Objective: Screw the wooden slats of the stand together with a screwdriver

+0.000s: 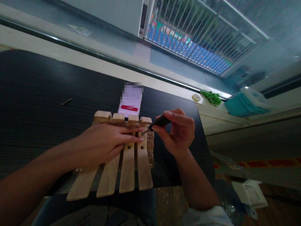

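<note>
Screwdriver (162, 121) at upper hole, far-R slat (145, 171)

RH (179, 131): grasping screwdriver by black handle, thumb + fingers round it, shaft pointing down-L. Tip is at upper hole of that slat; can't tell if it's seated in anything.

LH (109, 139): not gripping. Palm down, laid flat across slats, fingers stretched out to the R, fingertips on far-R slat just beside the tip.

Slats (127, 175): 4 pcs wood, side by side on table (35, 131), narrow gaps btwn. Curled ends away from person, flat ends toward person's lap. Far-R one has 2 holes, lower one in plain view; next one shows 1 hole, rest of it partly under LH. Brown wrap (150, 150) shows along R side of slats.

Phone (130, 98): lit screen w/ red bar, on table just past curled ends. Thin stick (66, 101) on table, L of phone, well apart.

Sill, R of table: tape roll (196, 98), green cloth (211, 98), teal bin (244, 105). Floor, lower R: clear jug (231, 204) near white box (252, 193).
</note>
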Motion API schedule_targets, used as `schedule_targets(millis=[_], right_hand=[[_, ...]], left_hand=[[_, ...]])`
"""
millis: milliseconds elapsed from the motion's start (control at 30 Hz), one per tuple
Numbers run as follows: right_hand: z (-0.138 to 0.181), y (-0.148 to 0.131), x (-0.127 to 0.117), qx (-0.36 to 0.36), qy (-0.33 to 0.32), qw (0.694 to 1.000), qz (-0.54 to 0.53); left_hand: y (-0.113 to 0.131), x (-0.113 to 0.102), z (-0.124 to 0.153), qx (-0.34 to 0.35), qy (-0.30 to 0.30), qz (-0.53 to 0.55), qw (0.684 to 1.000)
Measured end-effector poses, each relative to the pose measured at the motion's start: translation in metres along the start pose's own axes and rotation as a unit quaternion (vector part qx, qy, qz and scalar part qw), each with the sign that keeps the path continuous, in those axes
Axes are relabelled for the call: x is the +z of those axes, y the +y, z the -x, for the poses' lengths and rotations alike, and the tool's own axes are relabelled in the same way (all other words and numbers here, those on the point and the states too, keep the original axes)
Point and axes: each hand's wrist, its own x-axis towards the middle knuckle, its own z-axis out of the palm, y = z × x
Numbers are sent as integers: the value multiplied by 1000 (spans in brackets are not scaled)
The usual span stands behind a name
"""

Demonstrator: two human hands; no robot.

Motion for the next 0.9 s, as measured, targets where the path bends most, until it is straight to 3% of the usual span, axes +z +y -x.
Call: schedule_targets(millis=[400, 733, 900], right_hand=[[-3, -3, -6, 57, -51, 992, -99], [-7, -8, -15, 93, -102, 988, -64], [-7, -1, -14, 71, -78, 992, -67]], left_hand=[[5, -10, -4, -31, -53, 30, 998], [4, -6, -6, -27, -40, 4, 999], [2, -5, -6, -24, -45, 12, 999]])
